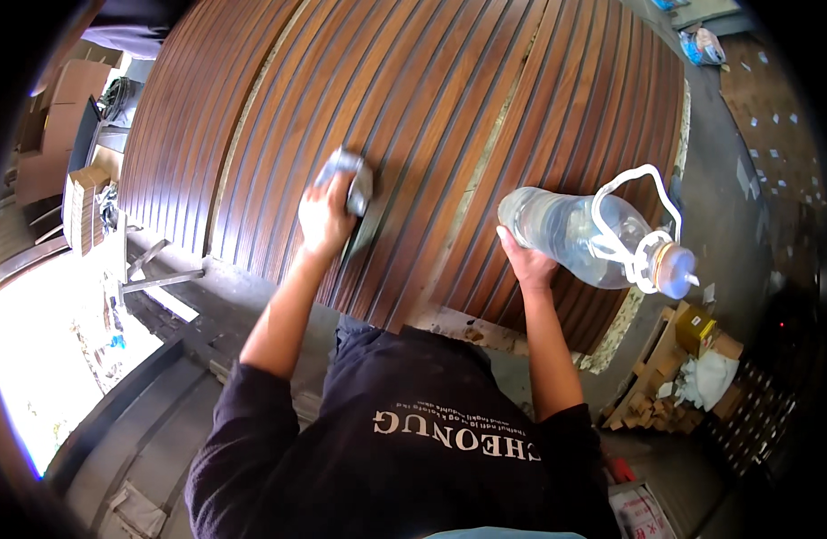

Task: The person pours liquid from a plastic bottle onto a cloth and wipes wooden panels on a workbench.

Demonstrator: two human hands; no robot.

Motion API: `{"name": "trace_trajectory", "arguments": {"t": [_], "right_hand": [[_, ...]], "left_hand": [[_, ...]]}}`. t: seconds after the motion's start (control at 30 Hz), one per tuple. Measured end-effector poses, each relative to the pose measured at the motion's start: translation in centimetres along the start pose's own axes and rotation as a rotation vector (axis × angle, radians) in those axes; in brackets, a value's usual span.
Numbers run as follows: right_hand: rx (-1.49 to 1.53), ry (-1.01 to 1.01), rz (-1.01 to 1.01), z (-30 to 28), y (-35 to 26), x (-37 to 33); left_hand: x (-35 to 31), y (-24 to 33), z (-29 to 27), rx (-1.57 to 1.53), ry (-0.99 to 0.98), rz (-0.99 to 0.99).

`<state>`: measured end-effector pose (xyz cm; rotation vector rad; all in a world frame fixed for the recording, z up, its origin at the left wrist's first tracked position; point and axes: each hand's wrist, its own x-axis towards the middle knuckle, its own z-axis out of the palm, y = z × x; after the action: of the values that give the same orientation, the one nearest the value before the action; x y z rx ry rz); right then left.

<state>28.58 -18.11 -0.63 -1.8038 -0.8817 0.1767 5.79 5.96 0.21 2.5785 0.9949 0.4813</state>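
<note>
Brown wooden slatted panels (pixel 404 117) with dark grooves lie side by side in front of me. My left hand (pixel 325 220) is closed around a crumpled light grey cloth (pixel 349 169), which is pressed against the slats left of the middle. At the right, my right hand (pixel 528 263) grips a large clear plastic bottle (pixel 566 226) from its near side, by the bottom end. The bottle lies tilted over the panels, its capped neck (pixel 674 269) pointing right and toward me. A white cord (pixel 651 171) is tied at the neck and loops up. Part of the right hand's fingers is hidden behind the bottle.
Pale, rough board edges (pixel 467 325) show under the panels' near side. At the lower right stands a wooden crate (pixel 642 382) of scraps, with a yellow box (pixel 694 330) and white plastic (pixel 708 377). Metal bars (pixel 162 280) stick out at the left, near stacked cardboard (pixel 85 207).
</note>
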Motion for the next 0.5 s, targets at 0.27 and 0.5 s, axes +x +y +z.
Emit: {"name": "trace_trajectory", "arguments": {"t": [0.27, 0.5], "right_hand": [[-0.301, -0.079, -0.008, -0.6, 2.5, -0.4], [-0.086, 0.132, -0.029, -0.1, 0.6, 0.5]], "left_hand": [[21.6, 4.3, 7.6, -0.01, 0.295, -0.125], [2.0, 6.2, 3.3, -0.083, 0.03, 0.01]]}}
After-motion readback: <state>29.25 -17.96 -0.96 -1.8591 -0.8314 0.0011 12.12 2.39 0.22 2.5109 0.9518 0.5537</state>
